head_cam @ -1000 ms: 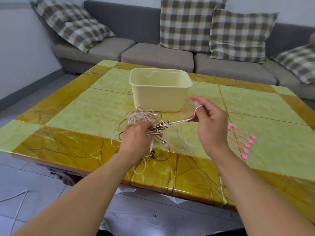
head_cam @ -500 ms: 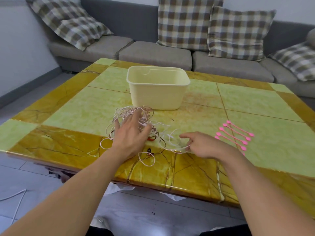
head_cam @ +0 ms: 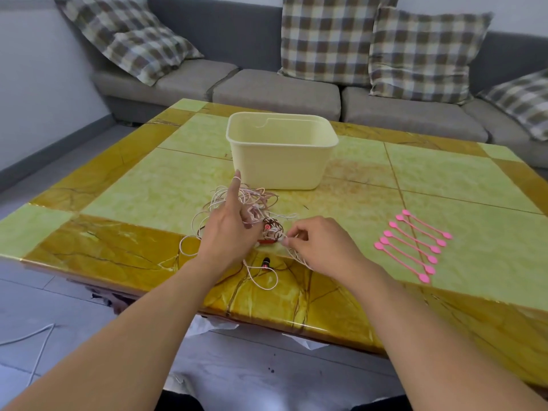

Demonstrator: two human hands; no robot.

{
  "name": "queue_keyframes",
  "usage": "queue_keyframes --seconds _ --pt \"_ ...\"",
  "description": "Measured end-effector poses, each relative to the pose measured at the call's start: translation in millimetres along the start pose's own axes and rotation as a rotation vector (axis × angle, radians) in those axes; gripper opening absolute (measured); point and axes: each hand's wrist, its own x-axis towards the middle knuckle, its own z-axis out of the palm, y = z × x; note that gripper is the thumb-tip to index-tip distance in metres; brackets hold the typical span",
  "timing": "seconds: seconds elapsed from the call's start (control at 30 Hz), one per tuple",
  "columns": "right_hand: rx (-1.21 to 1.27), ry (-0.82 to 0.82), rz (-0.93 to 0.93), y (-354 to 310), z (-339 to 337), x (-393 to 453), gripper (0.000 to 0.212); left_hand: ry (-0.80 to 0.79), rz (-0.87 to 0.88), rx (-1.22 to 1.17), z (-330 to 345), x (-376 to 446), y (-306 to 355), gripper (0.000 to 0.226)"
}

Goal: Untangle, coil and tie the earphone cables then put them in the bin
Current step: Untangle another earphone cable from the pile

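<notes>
My right hand [head_cam: 321,244] pinches a white strand at the cable tangle's [head_cam: 252,209] right edge; my left hand [head_cam: 229,232] holds its middle, forefinger out. Bin [head_cam: 280,161] just beyond.

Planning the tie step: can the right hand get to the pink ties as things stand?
Probably yes. The pink ties lie in a row on bare table to the right of the right hand, nothing between them. But that hand is pinching a cable from the earphone tangle, so it must let go first.
</notes>
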Motion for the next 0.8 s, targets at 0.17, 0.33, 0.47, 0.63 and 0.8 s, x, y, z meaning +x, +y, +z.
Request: queue_keyframes --seconds 0.17,0.33,0.47,0.63,0.8 --pt "0.263 0.269 0.001 2.6 -21.8 3.1 0.013 0.066 -0.138 -0.082 -5.9 7.2 -4.7 0.086" --pt "0.816 0.778 0.181 13.4 -36.6 6.9 0.009 0.210 -0.304 -0.189 -15.9 10.3 -7.7 0.090" --pt "1.436 0.927 0.215 22.1 -56.2 6.3 0.016 0.192 -0.368 -0.203 -19.3 9.0 -10.3 0.087" --pt "0.973 0.432 0.214 24.6 -51.2 -2.1 0.014 0.158 -0.249 -0.155 -17.4 4.7 -3.4 0.082" --pt "0.360 0.081 0.207 22.4 -24.2 -2.0 0.013 0.163 -0.186 -0.162 -14.9 4.5 6.5 0.067"
